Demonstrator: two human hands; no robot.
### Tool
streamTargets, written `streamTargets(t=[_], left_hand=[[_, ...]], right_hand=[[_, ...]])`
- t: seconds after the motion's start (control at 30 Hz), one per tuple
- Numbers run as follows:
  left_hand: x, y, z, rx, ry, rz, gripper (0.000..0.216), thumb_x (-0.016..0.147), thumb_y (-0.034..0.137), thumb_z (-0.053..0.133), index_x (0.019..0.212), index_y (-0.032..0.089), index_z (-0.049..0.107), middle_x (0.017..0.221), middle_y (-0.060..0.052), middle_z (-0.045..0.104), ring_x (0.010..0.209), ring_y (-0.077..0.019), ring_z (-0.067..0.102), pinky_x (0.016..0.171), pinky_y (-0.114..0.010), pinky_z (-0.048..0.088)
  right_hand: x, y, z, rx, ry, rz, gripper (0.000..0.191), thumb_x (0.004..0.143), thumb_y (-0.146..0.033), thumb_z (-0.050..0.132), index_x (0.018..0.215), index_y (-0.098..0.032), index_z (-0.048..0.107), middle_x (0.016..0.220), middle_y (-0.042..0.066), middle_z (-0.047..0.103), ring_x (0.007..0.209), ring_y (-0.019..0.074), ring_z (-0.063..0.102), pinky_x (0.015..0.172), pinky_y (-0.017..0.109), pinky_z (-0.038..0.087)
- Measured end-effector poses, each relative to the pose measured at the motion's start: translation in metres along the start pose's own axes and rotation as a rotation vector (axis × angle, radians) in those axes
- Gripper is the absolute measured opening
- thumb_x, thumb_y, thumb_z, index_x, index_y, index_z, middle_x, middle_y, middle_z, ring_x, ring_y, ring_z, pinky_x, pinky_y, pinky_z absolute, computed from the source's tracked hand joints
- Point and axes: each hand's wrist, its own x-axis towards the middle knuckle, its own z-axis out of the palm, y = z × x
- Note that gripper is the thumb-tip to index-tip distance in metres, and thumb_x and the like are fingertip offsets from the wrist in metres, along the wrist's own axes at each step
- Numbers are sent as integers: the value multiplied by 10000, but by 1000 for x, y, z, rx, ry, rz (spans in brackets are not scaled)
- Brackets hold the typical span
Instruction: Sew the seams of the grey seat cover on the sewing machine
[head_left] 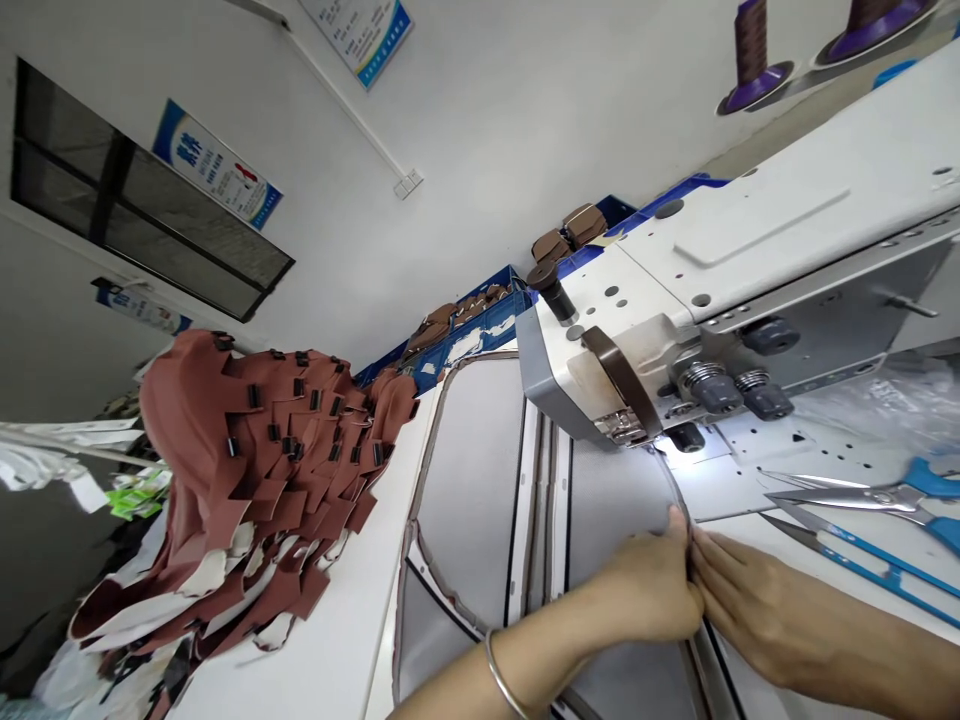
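A large grey sewn fabric panel [472, 450] with brown edging and white strips lies across the white table and reaches under the head of a sewing machine [622, 390]. My left hand [652, 585], with a silver bangle on its wrist, is closed on the panel's right edge, thumb towards the lit needle area. Against the same edge, my right hand [757, 605] presses its fingers together, touching my left hand. The fingertips of both hands partly hide the gripped edge. Just right of my hands lie scissors [892, 495] and blue-handled thread snips [877, 570].
Reddish-brown fabric pieces with black clips [300, 430] are heaped left of the panel. Blue crates [487, 320] holding brown pieces stand behind the machine. Brown thread spools [752, 50] are at the upper right. Clear plastic [892, 400] lies beneath the machine arm.
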Motion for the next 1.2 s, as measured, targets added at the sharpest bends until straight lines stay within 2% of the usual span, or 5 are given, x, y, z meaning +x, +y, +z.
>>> streamTargets(t=[0.43, 0.6, 0.73, 0.93, 1.2], left_hand=[[28, 0, -24, 113, 82, 7, 744, 717, 174, 459, 1425, 14, 299, 1062, -224, 647, 948, -322, 611, 779, -396, 465], [38, 4, -8, 81, 303, -69, 544, 803, 218, 404, 1315, 42, 456, 998, -204, 653, 899, -317, 614, 787, -417, 459], [23, 6, 19, -81, 480, -158, 601, 823, 264, 403, 1413, 159, 363, 1195, -156, 585, 1035, -320, 571, 900, -463, 438], [-20, 9, 43, -24, 341, -66, 700, 812, 303, 402, 1464, 87, 266, 1205, -207, 573, 1014, -370, 577, 867, -525, 465], [-7, 3, 26, -72, 223, 35, 562, 762, 191, 428, 1313, 99, 490, 962, -120, 684, 798, -220, 604, 721, -320, 494]], right_hand=[[8, 13, 10, -45, 49, 120, 370, 702, -44, 437, 1034, -24, 600, 974, 229, 670, 978, 327, 612, 889, 465, 455], [-4, 18, 23, 11, 38, 129, 271, 747, -68, 474, 944, -9, 651, 1008, 265, 651, 1060, 351, 575, 917, 509, 457], [-13, 12, 17, 67, 56, 85, 286, 762, -78, 475, 959, -3, 668, 1007, 255, 655, 1084, 347, 562, 930, 509, 458], [-17, -15, -4, 46, -23, -69, 313, 744, -124, 455, 922, -9, 685, 991, 253, 661, 983, 365, 598, 915, 546, 452], [-7, -9, -14, 42, 26, -74, 270, 728, -59, 453, 877, -74, 678, 831, 185, 670, 810, 306, 622, 812, 498, 487]])
